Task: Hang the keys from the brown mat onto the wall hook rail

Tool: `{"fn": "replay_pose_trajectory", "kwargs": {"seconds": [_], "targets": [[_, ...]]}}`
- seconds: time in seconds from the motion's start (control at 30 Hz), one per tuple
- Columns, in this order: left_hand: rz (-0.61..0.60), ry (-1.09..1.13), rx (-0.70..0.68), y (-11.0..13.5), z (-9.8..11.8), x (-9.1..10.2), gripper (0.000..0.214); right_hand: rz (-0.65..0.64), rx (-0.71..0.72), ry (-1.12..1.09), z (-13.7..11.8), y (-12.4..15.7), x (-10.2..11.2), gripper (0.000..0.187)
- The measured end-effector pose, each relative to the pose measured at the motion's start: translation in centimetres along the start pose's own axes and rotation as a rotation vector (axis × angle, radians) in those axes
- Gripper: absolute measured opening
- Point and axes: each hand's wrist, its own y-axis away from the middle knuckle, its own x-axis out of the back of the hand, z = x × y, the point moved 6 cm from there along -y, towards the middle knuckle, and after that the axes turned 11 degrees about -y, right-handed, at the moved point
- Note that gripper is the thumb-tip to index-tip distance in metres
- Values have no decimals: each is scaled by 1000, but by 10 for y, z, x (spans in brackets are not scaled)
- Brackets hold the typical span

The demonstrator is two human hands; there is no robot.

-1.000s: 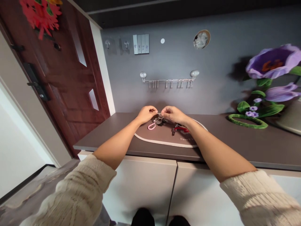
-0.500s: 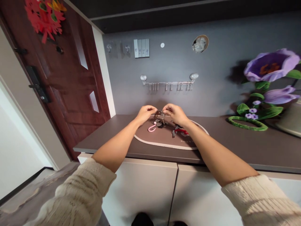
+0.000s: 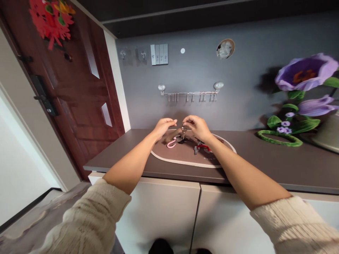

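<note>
My right hand (image 3: 197, 126) pinches a key ring over the mat, and silvery keys (image 3: 183, 131) hang below its fingertips. Just left of it is my left hand (image 3: 164, 127), thumb and fingers pressed together; whether anything is between them I cannot tell. Under the left fingertips a brown strip-like thing (image 3: 173, 135) is smeared by motion. A pink loop (image 3: 171, 143) and dark key pieces lie on the brown oval mat (image 3: 182, 157). Partly behind my right wrist, a red strap (image 3: 203, 146) lies with a metal key (image 3: 195, 150).
The mat is on a dark counter (image 3: 254, 162) above white cabinet doors (image 3: 159, 208). A clear hook rail (image 3: 190, 94) is fixed to the grey wall. Purple flowers (image 3: 307, 79) stand at the right; a reddish-brown door (image 3: 76, 88) is at the left.
The brown thing that was between my fingertips has dropped lower and blurs, apart from the left fingertips. My right hand still holds the keys. Both hands have barely moved.
</note>
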Motion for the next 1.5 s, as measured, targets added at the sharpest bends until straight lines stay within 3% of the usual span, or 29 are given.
{"fn": "replay_pose_trajectory", "kwargs": {"seconds": [0.23,0.47,0.73,0.87,1.03,1.23,1.5], "targets": [[-255,161,208,5,-18,-25,30,-15,-86,-216,8,0,-6,13],[-344,350,205,10,-13,-31,27,-16,-112,-325,10,-1,-10,14],[-166,295,89,1,-9,-19,25,34,-163,-395,14,-2,-7,16],[-103,300,73,0,-7,-14,23,84,-260,-526,20,0,-7,19],[-41,286,48,-3,-9,-10,22,44,-385,-593,21,4,-17,17],[-49,279,9,-4,-11,-12,27,66,-369,-544,21,6,-19,21],[95,139,-75,-6,-2,-5,28,97,-362,-451,21,-4,-17,23]]}}
